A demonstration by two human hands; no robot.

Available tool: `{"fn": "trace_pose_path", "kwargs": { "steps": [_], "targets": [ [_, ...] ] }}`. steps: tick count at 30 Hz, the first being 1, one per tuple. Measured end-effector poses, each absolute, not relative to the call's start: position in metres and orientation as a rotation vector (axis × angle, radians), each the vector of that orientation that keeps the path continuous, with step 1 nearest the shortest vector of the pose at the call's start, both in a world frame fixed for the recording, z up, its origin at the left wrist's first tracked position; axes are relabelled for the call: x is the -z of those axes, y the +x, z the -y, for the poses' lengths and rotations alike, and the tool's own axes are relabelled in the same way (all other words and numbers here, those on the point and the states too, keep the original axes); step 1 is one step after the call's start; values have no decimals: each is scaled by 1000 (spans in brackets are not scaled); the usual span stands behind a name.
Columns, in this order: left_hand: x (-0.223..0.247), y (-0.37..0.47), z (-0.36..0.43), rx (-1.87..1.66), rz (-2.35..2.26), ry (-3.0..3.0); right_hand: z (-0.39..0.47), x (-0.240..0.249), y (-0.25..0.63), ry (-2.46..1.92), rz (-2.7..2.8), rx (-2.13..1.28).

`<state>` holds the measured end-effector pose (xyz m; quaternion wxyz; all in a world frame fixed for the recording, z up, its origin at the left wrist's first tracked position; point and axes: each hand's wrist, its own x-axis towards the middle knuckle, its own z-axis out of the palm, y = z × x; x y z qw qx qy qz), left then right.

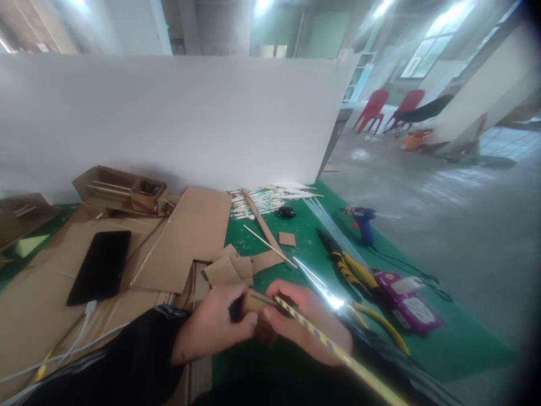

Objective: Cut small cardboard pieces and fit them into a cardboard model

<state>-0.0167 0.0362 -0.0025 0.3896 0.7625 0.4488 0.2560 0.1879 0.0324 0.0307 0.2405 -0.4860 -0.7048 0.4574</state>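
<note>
My left hand is closed around a small folded piece of brown cardboard near the table's front edge. Opposite it, my right hand pinches a long yellow stick with dark spots, pencil-like in shape. The stick's tip meets the cardboard, and its other end runs toward the lower right. My fingers hide part of the cardboard. Just beyond my hands lie several cut cardboard scraps. Open scissors with yellow handles rest beside my right hand.
Yellow-black pliers, a purple box and a blue glue gun lie on the right. Thin sticks stand by the white partition. At left are a phone on cardboard and a cardboard box.
</note>
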Motion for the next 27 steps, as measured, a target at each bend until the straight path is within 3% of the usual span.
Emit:
{"fn": "trace_pose_path", "kwargs": {
  "steps": [10, 27],
  "targets": [
    [11, -12, -31, -801, -809, 1266, -16, -6, 172, -1259, 985, -1566],
    [7, -15, -33, -505, -993, 1534, -36, -17, 190, -1287, 1480, -1422]
  ]
}}
